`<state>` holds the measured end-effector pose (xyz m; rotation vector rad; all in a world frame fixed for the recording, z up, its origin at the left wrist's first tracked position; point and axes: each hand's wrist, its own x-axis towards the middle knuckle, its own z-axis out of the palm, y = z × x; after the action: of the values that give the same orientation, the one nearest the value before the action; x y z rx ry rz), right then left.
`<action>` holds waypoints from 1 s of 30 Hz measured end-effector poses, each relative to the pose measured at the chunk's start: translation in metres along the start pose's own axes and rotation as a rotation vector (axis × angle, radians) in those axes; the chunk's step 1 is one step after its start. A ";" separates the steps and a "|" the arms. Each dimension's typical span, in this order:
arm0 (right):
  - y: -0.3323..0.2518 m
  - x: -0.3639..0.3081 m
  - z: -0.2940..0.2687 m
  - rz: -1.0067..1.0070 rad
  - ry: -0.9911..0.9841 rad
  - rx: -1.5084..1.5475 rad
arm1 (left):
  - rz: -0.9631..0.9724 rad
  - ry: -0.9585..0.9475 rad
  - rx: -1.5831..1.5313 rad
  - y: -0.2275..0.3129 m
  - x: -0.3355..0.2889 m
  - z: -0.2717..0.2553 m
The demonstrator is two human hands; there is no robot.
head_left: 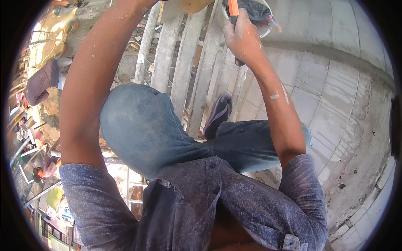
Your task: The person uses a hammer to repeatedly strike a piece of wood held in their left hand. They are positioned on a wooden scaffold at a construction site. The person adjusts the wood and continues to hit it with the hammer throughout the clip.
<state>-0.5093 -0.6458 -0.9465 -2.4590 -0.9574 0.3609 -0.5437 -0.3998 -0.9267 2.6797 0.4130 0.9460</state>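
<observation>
My right hand [243, 39] is closed around an orange-and-black handle [233, 8]; its black lower end sticks out below my palm, and whatever the top end carries lies beyond the picture's upper edge. Pale smears mark my fingers and forearm. Just behind that hand stands a white bucket [264, 33] with dark material inside and a clear bottle with an orange tip [274, 24] at its rim. My left arm reaches up to the top edge, where the left hand [144, 3] is mostly cut off and its fingers are hidden. A tan rounded object [195, 5] shows near it.
Whitish bars [187, 62] run below my hands, with rubble visible between them. My sandalled foot [218, 115] rests by the bars. Grey tiled flooring [312, 81] and a rough cement edge [351, 175] lie to the right. Far below left, another person [44, 81] bends over.
</observation>
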 end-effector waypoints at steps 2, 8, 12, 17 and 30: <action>-0.012 0.001 -0.004 0.001 -0.034 0.064 | -0.015 0.009 0.004 -0.009 0.000 -0.004; -0.009 -0.001 0.034 -0.133 0.117 0.093 | 0.059 -0.192 0.125 -0.031 -0.004 -0.006; -0.029 0.022 0.076 -0.073 0.108 0.245 | -0.304 -0.390 -0.365 -0.058 -0.012 -0.045; -0.067 0.023 0.091 -0.073 0.535 0.729 | -0.143 -0.367 -0.403 -0.087 -0.025 -0.052; -0.057 -0.004 0.004 -0.519 0.758 0.643 | 0.203 -0.190 -0.067 -0.070 -0.021 -0.038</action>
<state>-0.5458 -0.6102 -0.9199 -1.4842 -0.8955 -0.3726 -0.5958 -0.3371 -0.9340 2.7557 0.0685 0.7319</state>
